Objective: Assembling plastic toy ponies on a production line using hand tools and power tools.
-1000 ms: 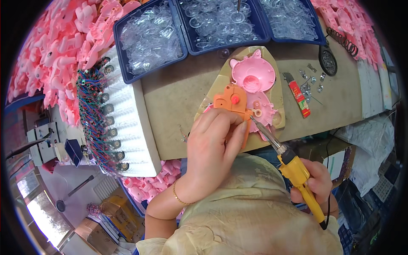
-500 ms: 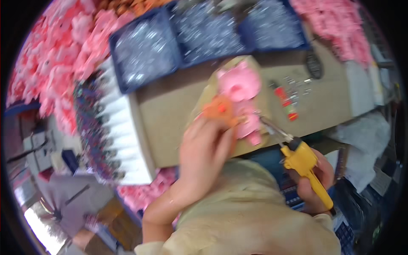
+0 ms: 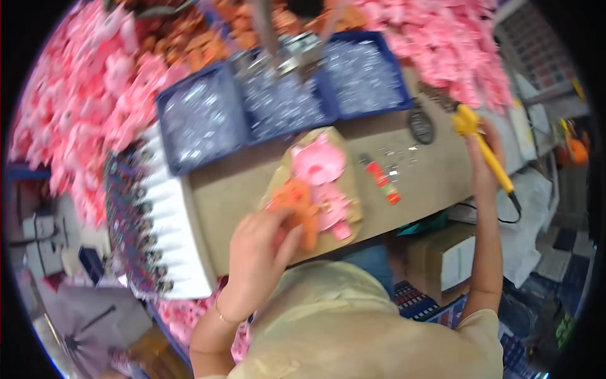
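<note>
My left hand [image 3: 260,249] is closed on a small orange plastic figure [image 3: 295,205], its fingers and thumb at the lower left of the figure. Beside that figure, a pink pig-like figure [image 3: 320,163] lies on a tan pad [image 3: 353,208]. Over at the right of the table, my right hand [image 3: 491,151] grips a yellow soldering gun [image 3: 485,148] by its handle, with a dark cord [image 3: 516,203] trailing from the rear. The gun's tip is blurred against the background near a dark oval tool [image 3: 421,125].
Blue trays [image 3: 243,129] of clear small parts stand behind the pad. Pink figures [image 3: 88,107] and orange figures [image 3: 211,47] are heaped beyond. At left is a white rack [image 3: 183,227] with glittery strands. A red stick-shaped thing [image 3: 380,180] lies near small metal bits [image 3: 392,163].
My right hand has swung the soldering gun away from the pink figure, up and to the right. My left hand stays at the orange figure. The whole view has shifted.
</note>
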`<state>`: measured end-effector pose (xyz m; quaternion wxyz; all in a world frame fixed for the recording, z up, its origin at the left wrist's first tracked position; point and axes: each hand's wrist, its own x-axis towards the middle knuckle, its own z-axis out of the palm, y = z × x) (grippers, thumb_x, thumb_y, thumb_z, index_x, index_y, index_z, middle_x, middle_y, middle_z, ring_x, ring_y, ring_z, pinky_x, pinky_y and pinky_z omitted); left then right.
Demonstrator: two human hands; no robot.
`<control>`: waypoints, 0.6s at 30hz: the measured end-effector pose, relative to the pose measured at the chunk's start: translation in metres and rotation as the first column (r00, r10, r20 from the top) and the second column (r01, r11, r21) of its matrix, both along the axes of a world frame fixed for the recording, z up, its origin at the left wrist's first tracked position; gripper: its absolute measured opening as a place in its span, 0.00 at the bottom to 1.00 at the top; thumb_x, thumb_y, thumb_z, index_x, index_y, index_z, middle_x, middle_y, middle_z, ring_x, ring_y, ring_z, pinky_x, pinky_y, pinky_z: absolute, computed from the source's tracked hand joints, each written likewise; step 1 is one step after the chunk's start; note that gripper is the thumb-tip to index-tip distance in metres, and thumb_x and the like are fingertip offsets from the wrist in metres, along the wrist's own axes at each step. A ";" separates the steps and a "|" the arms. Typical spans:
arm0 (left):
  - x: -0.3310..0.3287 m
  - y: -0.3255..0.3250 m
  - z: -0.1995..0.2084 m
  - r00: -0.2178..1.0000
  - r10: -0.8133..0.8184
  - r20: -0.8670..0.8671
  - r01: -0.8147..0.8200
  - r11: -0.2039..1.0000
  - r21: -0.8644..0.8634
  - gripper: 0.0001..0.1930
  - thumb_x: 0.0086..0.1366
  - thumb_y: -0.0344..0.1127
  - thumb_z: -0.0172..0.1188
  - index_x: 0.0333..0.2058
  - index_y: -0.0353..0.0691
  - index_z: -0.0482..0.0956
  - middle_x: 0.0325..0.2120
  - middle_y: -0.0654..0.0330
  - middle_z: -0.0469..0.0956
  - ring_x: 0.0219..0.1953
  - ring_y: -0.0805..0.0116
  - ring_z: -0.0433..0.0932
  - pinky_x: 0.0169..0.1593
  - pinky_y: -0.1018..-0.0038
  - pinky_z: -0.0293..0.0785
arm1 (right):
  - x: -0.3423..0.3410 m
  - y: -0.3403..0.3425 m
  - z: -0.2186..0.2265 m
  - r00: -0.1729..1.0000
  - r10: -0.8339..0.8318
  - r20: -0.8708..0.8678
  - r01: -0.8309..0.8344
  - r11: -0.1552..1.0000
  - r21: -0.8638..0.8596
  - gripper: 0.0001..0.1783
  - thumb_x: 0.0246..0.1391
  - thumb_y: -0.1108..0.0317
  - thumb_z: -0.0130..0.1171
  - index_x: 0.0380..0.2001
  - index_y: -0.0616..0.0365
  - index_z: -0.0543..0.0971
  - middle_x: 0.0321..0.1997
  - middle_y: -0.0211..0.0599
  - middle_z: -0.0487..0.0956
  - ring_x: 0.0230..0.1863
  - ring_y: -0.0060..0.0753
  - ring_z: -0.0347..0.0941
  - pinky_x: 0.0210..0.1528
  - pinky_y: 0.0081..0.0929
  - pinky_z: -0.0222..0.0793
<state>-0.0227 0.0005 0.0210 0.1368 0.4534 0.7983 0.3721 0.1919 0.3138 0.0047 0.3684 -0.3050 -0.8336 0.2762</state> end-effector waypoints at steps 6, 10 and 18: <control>-0.017 -0.023 -0.003 0.983 -0.063 -0.172 0.041 0.990 -0.132 0.08 0.52 0.29 0.61 0.33 0.38 0.75 0.25 0.59 0.74 0.32 0.61 0.71 0.39 0.69 0.63 | -0.012 -0.049 -0.021 0.995 0.083 0.061 -0.007 0.647 -0.763 0.10 0.52 0.72 0.56 0.38 0.63 0.74 0.34 0.32 0.73 0.32 0.20 0.69 0.34 0.19 0.66; -0.019 -0.027 -0.005 0.987 -0.108 -0.120 0.103 0.993 -0.049 0.07 0.54 0.28 0.60 0.33 0.37 0.73 0.24 0.59 0.73 0.29 0.57 0.71 0.36 0.67 0.66 | -0.121 -0.112 0.025 0.702 0.695 0.156 -0.671 0.719 -0.183 0.07 0.48 0.72 0.57 0.33 0.61 0.76 0.39 0.35 0.74 0.37 0.31 0.71 0.38 0.28 0.68; -0.023 -0.045 0.001 0.675 0.221 0.704 -0.101 0.973 -0.209 0.05 0.60 0.31 0.57 0.31 0.36 0.72 0.21 0.64 0.73 0.23 0.77 0.69 0.28 0.79 0.66 | -0.169 -0.114 0.012 0.295 0.907 0.301 -0.876 0.382 -0.293 0.08 0.45 0.71 0.59 0.32 0.60 0.77 0.38 0.35 0.71 0.42 0.36 0.69 0.44 0.30 0.65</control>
